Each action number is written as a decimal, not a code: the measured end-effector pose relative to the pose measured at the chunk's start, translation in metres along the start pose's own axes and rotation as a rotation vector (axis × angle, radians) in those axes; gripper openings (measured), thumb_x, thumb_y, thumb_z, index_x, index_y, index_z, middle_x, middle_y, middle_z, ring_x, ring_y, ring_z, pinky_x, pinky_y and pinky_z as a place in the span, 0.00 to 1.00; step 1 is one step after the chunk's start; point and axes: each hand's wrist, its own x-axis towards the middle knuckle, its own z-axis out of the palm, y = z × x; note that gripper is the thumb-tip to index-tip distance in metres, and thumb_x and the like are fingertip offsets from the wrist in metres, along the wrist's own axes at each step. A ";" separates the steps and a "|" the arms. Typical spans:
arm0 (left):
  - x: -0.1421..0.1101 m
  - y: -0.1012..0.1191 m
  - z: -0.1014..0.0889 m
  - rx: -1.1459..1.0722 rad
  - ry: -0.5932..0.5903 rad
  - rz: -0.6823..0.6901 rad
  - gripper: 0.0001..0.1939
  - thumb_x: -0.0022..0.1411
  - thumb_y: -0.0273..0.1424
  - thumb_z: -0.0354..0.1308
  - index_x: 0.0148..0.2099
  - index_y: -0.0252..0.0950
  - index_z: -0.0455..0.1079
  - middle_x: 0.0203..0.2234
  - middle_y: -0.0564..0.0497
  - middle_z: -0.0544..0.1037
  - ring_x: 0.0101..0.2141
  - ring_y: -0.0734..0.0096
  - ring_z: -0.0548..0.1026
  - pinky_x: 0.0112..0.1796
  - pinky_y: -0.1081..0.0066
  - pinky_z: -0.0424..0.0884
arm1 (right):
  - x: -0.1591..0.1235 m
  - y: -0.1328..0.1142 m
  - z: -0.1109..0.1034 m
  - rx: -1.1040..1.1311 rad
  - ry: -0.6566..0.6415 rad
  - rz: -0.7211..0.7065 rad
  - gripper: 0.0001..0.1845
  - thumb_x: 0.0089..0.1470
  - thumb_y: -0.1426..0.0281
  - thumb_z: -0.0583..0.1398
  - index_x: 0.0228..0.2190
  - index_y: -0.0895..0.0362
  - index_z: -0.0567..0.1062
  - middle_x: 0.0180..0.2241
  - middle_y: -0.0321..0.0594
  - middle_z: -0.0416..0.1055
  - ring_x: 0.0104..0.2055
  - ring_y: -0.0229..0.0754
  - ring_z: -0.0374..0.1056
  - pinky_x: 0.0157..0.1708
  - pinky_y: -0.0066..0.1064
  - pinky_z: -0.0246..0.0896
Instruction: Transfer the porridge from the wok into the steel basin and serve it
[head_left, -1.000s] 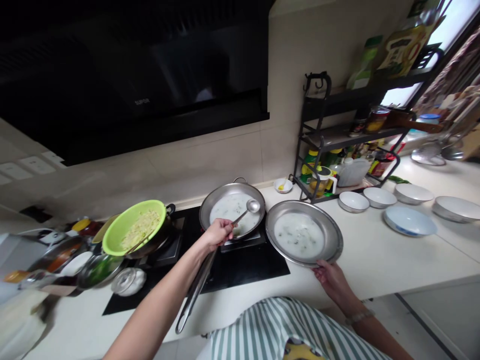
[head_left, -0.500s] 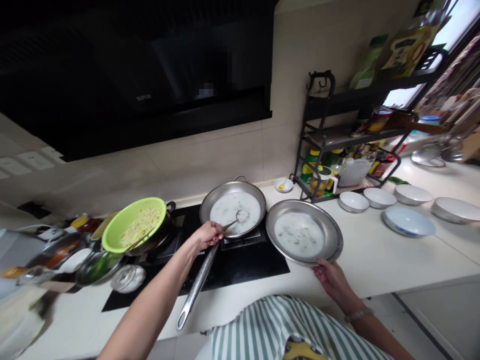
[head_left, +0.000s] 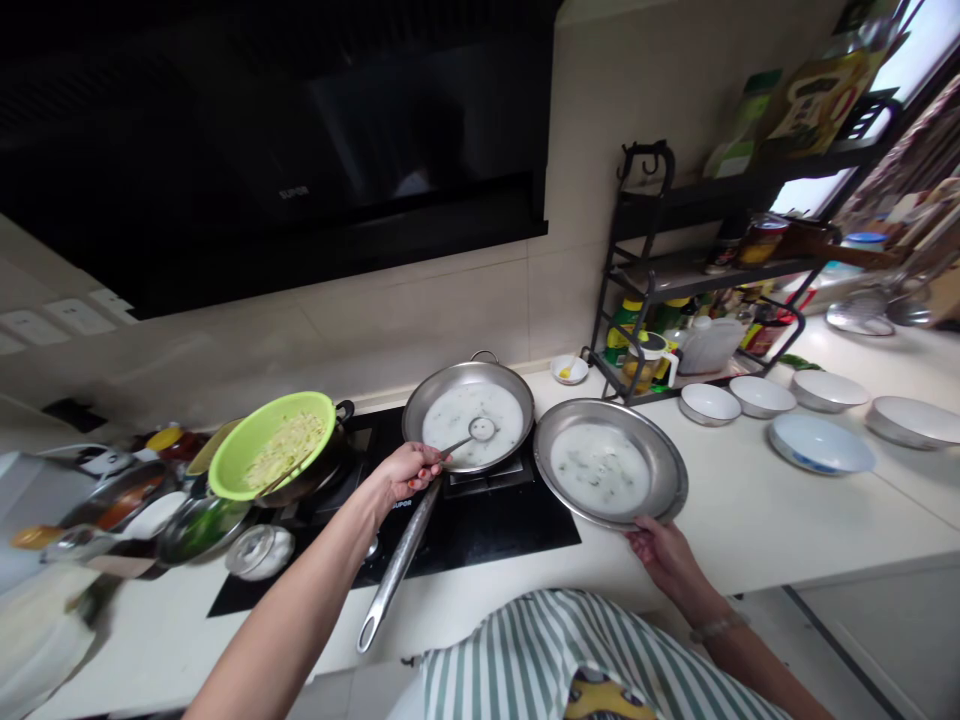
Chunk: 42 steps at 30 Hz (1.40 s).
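My left hand (head_left: 412,469) is closed round the handle of a small metal ladle (head_left: 482,430). The ladle's round head lies at the surface of a white liquid with dark green flecks in a steel frying pan (head_left: 517,384) on the stove. That pan's long handle (head_left: 397,570) points toward me, below my left hand. By its near rim, my right hand (head_left: 658,548) grips a wide steel basin (head_left: 670,470), which holds the same kind of white, flecked liquid. The basin is slightly tilted and sits close beside the pan on the right.
A green plastic basket (head_left: 225,465) of pale shreds rests on a pot at left, near a glass jar (head_left: 259,552). A black rack (head_left: 652,280) with bottles stands at back right. Several bowls (head_left: 709,404) and a bluish plate (head_left: 821,445) are on the right counter. A range hood (head_left: 300,150) hangs above.
The ladle's head has shifted slightly left and toward me in the pan, and my left hand has turned a little. My right hand still holds the basin in the same place.
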 end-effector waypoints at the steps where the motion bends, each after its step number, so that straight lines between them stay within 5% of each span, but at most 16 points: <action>1: -0.001 0.001 0.000 -0.006 -0.008 -0.003 0.02 0.54 0.20 0.57 0.32 0.25 0.71 0.13 0.56 0.65 0.11 0.89 0.51 0.11 0.85 0.41 | 0.000 0.000 0.000 0.006 0.002 0.002 0.18 0.25 0.73 0.67 0.23 0.52 0.67 0.14 0.28 0.66 0.16 0.36 0.62 0.15 0.25 0.52; 17: -0.013 0.011 0.014 -0.038 -0.073 -0.016 0.05 0.53 0.19 0.56 0.34 0.25 0.71 0.14 0.55 0.66 0.11 0.89 0.52 0.11 0.85 0.41 | -0.001 0.000 0.000 0.009 0.015 0.032 0.17 0.28 0.74 0.66 0.24 0.52 0.67 0.15 0.28 0.68 0.18 0.37 0.64 0.17 0.25 0.53; 30: -0.021 0.025 0.080 0.088 -0.254 -0.014 0.04 0.55 0.20 0.56 0.35 0.27 0.71 0.14 0.56 0.66 0.11 0.88 0.52 0.12 0.83 0.42 | -0.004 -0.001 0.000 -0.020 0.007 -0.012 0.17 0.28 0.72 0.66 0.24 0.51 0.66 0.16 0.30 0.69 0.19 0.39 0.65 0.17 0.27 0.56; 37: 0.009 -0.010 0.130 0.532 -0.135 0.125 0.09 0.61 0.20 0.48 0.33 0.32 0.68 0.13 0.58 0.66 0.11 0.83 0.54 0.15 0.79 0.49 | -0.005 -0.001 0.001 0.015 -0.003 -0.011 0.18 0.28 0.73 0.67 0.24 0.52 0.66 0.15 0.29 0.68 0.17 0.37 0.66 0.15 0.24 0.56; 42: 0.020 -0.037 0.141 1.201 -0.053 0.526 0.10 0.59 0.19 0.49 0.29 0.31 0.70 0.22 0.46 0.75 0.25 0.70 0.73 0.28 0.72 0.65 | -0.005 0.000 0.002 0.090 0.011 0.010 0.18 0.27 0.76 0.67 0.24 0.53 0.67 0.15 0.29 0.70 0.16 0.35 0.66 0.14 0.22 0.55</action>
